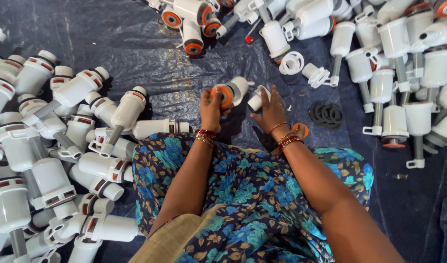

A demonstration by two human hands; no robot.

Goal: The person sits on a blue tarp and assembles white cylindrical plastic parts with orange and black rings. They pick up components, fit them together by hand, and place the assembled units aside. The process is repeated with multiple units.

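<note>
White valve body (235, 90) with orange ring gripped in left hand (211, 108) above the tarp (150, 58) — right hand (271, 109) fingers spread on white cap (257, 99). Sorted pile (53, 146) left; loose parts (394, 58) remain right.

Both hands (211, 109) (269, 112) on white plastic fitting (233, 91)
</note>
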